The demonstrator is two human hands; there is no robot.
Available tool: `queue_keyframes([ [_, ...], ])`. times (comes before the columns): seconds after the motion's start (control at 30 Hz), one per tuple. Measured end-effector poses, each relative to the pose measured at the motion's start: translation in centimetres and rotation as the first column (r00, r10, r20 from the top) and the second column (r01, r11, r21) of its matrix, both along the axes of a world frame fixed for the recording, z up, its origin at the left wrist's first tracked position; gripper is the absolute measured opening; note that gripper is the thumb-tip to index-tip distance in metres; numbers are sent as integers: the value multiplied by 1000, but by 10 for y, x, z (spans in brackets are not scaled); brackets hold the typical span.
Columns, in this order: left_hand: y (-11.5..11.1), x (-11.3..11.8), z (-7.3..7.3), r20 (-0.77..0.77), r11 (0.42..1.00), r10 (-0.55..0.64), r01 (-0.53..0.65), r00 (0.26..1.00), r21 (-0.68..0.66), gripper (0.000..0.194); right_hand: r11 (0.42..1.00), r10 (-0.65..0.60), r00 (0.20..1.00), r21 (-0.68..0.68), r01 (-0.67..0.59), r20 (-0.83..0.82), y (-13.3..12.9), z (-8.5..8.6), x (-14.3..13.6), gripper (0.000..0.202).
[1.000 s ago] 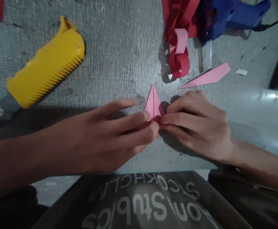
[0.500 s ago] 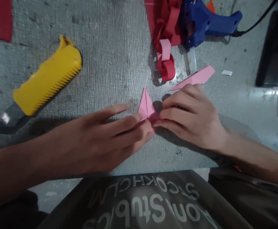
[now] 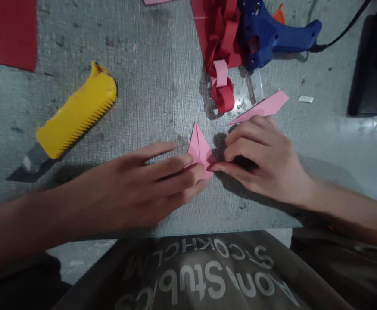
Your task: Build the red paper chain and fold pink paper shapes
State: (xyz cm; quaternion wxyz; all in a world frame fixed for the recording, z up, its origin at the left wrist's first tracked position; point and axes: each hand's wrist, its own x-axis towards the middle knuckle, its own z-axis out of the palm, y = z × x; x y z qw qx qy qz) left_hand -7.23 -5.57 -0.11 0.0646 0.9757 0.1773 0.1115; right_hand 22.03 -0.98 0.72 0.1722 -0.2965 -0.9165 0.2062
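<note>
A small folded pink paper (image 3: 201, 144), pointed at its far end and creased down the middle, lies on the table between my hands. My left hand (image 3: 156, 178) holds it down, with the index finger and thumb closed over its near left part, hiding some of it. From the other side, my right hand (image 3: 266, 159) has its thumb on the paper's right corner, the other fingers curled. Just beyond the right knuckles lies a second folded pink paper piece (image 3: 262, 106), long and narrow.
A yellow utility knife (image 3: 78, 114) lies at left, its blade toward me. A red and pink paper chain (image 3: 223, 92) and a blue glue gun (image 3: 281, 36) with a cord are at the far side. Red paper (image 3: 9, 34) lies far left, a black phone-like object (image 3: 371, 77) at right.
My right index finger has drawn back from the paper, leaving the thumb at its corner. The left hand stays over the paper. The whole view has shifted slightly.
</note>
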Motion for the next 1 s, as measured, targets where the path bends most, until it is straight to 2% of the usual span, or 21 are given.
queue_keyframes([
  [0.07, 0, 0, -1, 6, 1000, 0, 0, 1000, -4, 46, 1000, -2, 1000, 16, 2, 4, 0, -1, 1, 20],
  [0.13, 0, 0, -2, 18, 1000, -8, 8, 1000, 7, 45, 995, 59, 998, 83, -59, -1, 0, -2, 3, 6],
  [0.27, 3, 0, 1, 96, 1000, 8, -7, 995, -9, 28, 948, 253, 967, 206, -245, -14, -2, -5, 7, 17],
  [0.37, 8, -2, 6, 200, 996, 19, -1, 980, -90, 11, 934, 296, 955, 199, -295, 28, -2, -5, 7, 15],
  [0.6, 21, -12, 4, 218, 987, 39, -3, 975, -163, 14, 941, 258, 965, 215, -260, 35, -3, -4, 6, 11],
  [0.77, 22, -12, -2, 167, 990, -10, 33, 986, -137, 15, 945, 235, 971, 224, -240, 49, -4, -5, 6, 11],
  [1.0, 18, -8, -4, 248, 991, 7, 27, 969, -133, 14, 944, 237, 970, 224, -241, 46, -3, -6, 6, 12],
])
